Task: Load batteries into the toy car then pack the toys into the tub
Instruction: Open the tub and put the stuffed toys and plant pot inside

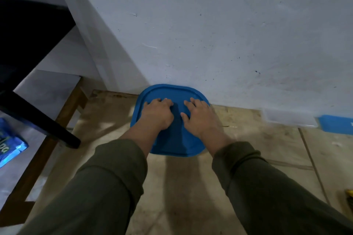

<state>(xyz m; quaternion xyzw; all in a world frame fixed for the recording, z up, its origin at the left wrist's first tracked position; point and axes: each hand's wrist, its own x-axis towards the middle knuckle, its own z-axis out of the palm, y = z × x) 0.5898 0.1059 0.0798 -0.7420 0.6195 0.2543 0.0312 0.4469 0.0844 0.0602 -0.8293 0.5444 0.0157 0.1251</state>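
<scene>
At twelve o'clock, against wall: blue lid [172, 143] on tub, left hand [156, 114] and right hand [197, 117] pressing flat, fingers spread, gripping nothing. Sealing step, likely; next, firm push round rim.

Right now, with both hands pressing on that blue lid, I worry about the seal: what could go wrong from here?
1. Both the left hand and right hand press near the middle of the blue lid, so its corners may stay unseated.
2. The lid's far edge sits against the wall, hiding whether that side has closed.
3. The tub itself is hidden under the lid, so a toy jammed at the rim would go unnoticed.
</scene>
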